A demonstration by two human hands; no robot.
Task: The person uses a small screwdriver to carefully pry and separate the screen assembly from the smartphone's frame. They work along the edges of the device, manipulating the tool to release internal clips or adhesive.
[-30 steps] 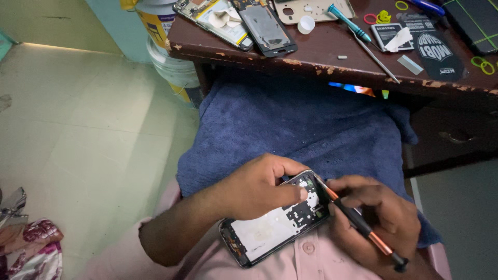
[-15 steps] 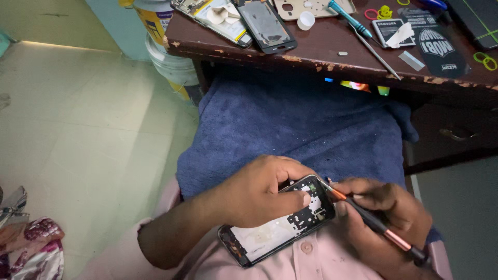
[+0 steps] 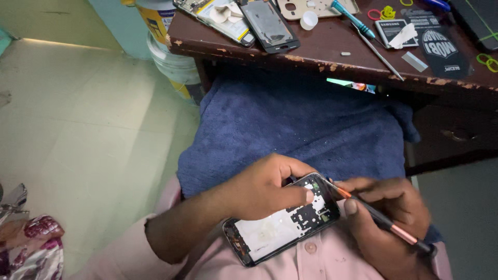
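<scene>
An opened phone [image 3: 282, 223] with its back cover off lies tilted against my pink shirt, showing a white panel and black inner frame. My left hand [image 3: 264, 189] grips its upper end, the thumb pressed on the frame. My right hand [image 3: 386, 212] holds a thin black and orange screwdriver [image 3: 373, 215]. The screwdriver's tip touches the phone's top right corner. A blue towel [image 3: 301, 124] covers my lap under both hands.
A worn brown table [image 3: 332, 49] stands ahead with phone parts [image 3: 270, 23], a blue-handled screwdriver [image 3: 353, 18], a white cap [image 3: 309, 19], rubber bands and a battery on it. A white and yellow bucket [image 3: 168, 52] stands at the left on the tiled floor. Patterned cloth [image 3: 28, 249] lies bottom left.
The view has shifted slightly. My right hand has tilted the screwdriver a little while its tip stays at the phone's corner. My left hand keeps its hold.
</scene>
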